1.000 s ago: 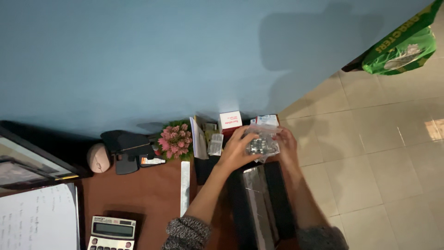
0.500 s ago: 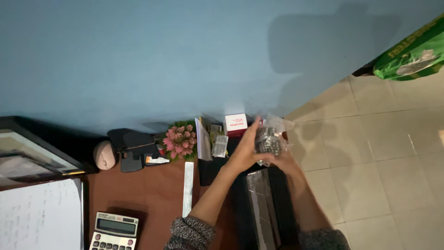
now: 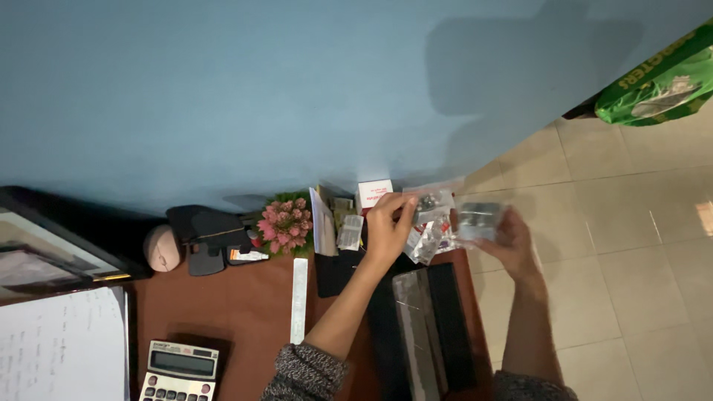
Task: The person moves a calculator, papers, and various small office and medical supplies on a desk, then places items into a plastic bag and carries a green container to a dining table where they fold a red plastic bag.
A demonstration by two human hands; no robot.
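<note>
My left hand (image 3: 386, 226) pinches a clear bag (image 3: 429, 202) of small metal parts above the desk (image 3: 245, 304). My right hand (image 3: 509, 236) cups another small bag (image 3: 477, 217), fingers curled around it, just beside the first.

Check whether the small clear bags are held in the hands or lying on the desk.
Held, off the desk: the left hand pinches one clear bag by its top, and the right hand holds another clear bag apart.

Two clear packets (image 3: 429, 208) (one per hand), one calculator (image 3: 179, 371), one flower bunch (image 3: 284, 224), one ruler (image 3: 298, 299)
</note>
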